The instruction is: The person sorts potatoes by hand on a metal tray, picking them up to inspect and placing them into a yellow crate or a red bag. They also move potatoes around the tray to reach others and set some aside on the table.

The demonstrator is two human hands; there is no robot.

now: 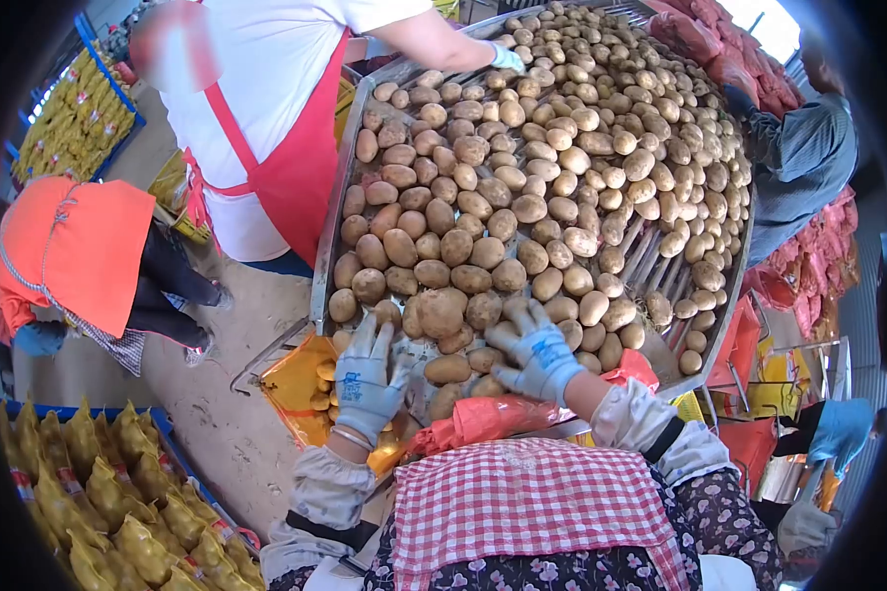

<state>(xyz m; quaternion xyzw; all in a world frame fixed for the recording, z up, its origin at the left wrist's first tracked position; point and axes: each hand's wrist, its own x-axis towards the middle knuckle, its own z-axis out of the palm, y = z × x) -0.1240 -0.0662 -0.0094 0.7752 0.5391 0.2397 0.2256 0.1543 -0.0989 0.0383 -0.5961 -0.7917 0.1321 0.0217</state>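
Two hands: your left hand [370, 379] at 7 o'clock, right hand [537, 357] at 6, fingers splayed loose over potatoes [458, 246].

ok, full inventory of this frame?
potatoes: countless, tan, heaped on the table
sorting table: one, grey metal, roller bars, centre
orange bag: one, holding potatoes, below table's near-left corner
red-orange bag: one, bunched at table's near edge
yellow mesh sacks: many, filled, lower left
red sacks: many, upper right
co-worker in red apron: one, white top, table's left side
person in orange: one, bent over, left
person in grey-blue: one, right of table
checked apron: one, red-white, bottom centre
left hand: pale glove, spread, at table's near edge
right hand: same glove, spread over potatoes
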